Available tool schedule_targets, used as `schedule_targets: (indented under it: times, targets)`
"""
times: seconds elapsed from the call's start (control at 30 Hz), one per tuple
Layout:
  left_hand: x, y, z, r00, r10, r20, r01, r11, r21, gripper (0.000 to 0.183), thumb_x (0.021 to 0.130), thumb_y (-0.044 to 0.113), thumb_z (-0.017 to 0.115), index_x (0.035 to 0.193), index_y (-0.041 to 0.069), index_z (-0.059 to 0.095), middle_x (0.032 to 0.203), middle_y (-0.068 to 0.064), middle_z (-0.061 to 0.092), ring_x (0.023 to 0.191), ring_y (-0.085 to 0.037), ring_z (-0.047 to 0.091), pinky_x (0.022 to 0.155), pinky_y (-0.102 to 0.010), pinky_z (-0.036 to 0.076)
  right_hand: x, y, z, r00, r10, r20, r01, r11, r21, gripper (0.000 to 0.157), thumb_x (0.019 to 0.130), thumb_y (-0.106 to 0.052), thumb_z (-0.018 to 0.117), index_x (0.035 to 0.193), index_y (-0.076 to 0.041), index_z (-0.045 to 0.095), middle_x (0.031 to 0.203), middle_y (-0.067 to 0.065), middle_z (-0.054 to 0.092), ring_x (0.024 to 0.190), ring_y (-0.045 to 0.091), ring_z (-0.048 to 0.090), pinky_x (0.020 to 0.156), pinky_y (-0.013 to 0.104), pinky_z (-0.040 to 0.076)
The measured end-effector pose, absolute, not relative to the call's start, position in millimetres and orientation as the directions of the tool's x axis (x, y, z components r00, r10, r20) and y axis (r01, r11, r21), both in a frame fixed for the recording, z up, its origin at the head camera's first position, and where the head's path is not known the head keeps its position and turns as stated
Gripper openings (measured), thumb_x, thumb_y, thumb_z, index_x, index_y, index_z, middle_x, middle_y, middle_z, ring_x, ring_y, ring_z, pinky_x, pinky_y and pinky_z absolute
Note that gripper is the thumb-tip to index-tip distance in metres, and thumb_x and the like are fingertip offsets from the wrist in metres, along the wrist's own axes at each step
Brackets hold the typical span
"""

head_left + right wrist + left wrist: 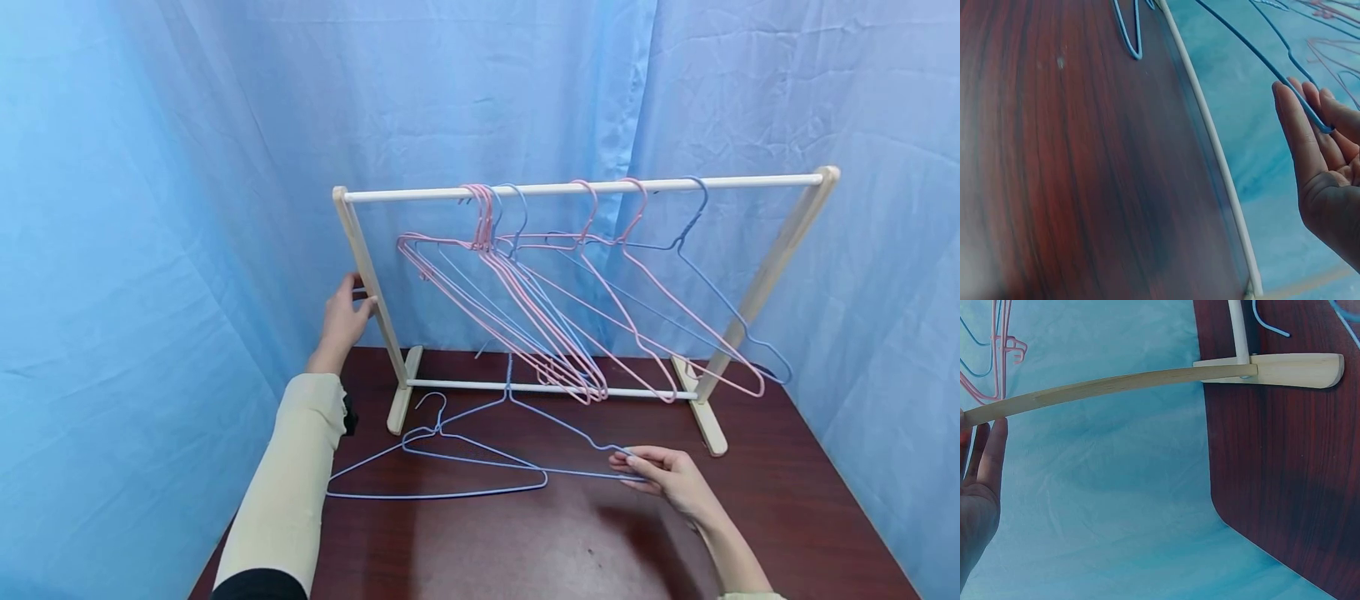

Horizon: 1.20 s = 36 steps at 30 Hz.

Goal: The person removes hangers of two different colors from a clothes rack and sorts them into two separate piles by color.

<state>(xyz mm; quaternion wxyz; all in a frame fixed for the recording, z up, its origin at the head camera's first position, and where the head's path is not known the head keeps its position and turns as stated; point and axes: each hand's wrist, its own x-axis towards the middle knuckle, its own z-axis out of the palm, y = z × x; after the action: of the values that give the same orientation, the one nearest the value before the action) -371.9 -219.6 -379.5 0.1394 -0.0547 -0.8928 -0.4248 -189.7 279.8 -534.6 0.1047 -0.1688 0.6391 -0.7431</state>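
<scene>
Grips the left post (389, 342) of a wooden rack (786, 250) with the left hand (347, 317), thumb and fingers bent about it, left of centre in the head view. Pinches one blue hanger (570, 472) by a corner with the right hand (666, 479), thumb and fingertips nearly together on the wire, at lower right. Spans with that hanger to lower centre, its left end overlapping a second blue hanger (435, 497) lying on the bench (525, 542), lower left of centre. Hung from the white top bar (420, 194), across the upper middle: pink and blue hangers (581, 239).
</scene>
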Motion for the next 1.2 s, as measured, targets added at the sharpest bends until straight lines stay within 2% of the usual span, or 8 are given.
schedule_targets:
  times: [0.4,0.57,0.73,1.0,1.2]
  targets:
    - [-371.0,-220.2,-376.2,-0.954,-0.019,0.298,0.215,0.649,0.730,0.045,0.105,0.020,0.051,0.146,0.007,0.039,0.145,-0.020,0.049,0.133,-0.038,0.051,0.100,-0.052,0.055,-208.8,231.4,-542.5,-0.924,-0.381,-0.025,0.059,-0.076,-0.995,0.036,0.103,-0.009,0.054,0.123,0.021,0.057,0.105,-0.002,0.077,0.102,0.010,0.073,0.087,0.034,0.061]
    - [-371.8,-220.3,-378.2,-0.954,-0.020,0.300,0.215,0.651,0.727,0.045,0.105,0.021,0.052,0.146,0.007,0.039,0.144,-0.020,0.049,0.133,-0.038,0.051,0.100,-0.052,0.055,-213.2,211.4,-549.1,-0.909,-0.416,-0.020,0.063,-0.090,-0.994,0.043,0.103,-0.008,0.054,0.126,0.028,0.048,0.107,0.003,0.077,0.102,0.013,0.073,0.087,0.035,0.061]
    - [-371.6,-220.9,-378.7,-0.953,-0.022,0.302,0.216,0.650,0.729,0.045,0.105,0.021,0.051,0.146,0.007,0.039,0.145,-0.020,0.049,0.133,-0.038,0.051,0.101,-0.052,0.055,-216.7,194.8,-556.0,-0.893,-0.448,-0.028,0.089,-0.115,-0.989,0.043,0.103,-0.007,0.054,0.126,0.029,0.046,0.109,0.009,0.076,0.102,0.017,0.074,0.090,0.039,0.060]
    - [-371.8,-220.3,-380.5,-0.951,-0.025,0.308,0.218,0.653,0.726,0.044,0.105,0.021,0.051,0.145,0.006,0.040,0.144,-0.021,0.049,0.133,-0.038,0.051,0.100,-0.052,0.055,-219.0,177.1,-565.6,-0.893,-0.446,-0.070,0.132,-0.109,-0.985,0.043,0.102,-0.007,0.056,0.126,0.028,0.048,0.110,0.015,0.075,0.102,0.015,0.073,0.085,0.030,0.062]
    - [-371.4,-219.7,-380.2,-0.952,-0.029,0.303,0.211,0.654,0.726,0.045,0.105,0.020,0.051,0.146,0.006,0.039,0.145,-0.021,0.049,0.133,-0.038,0.051,0.100,-0.053,0.055,-223.1,170.5,-571.9,-0.907,-0.410,-0.099,0.147,-0.087,-0.985,0.040,0.101,-0.009,0.058,0.124,0.024,0.054,0.109,0.017,0.075,0.101,0.015,0.074,0.083,0.029,0.062]
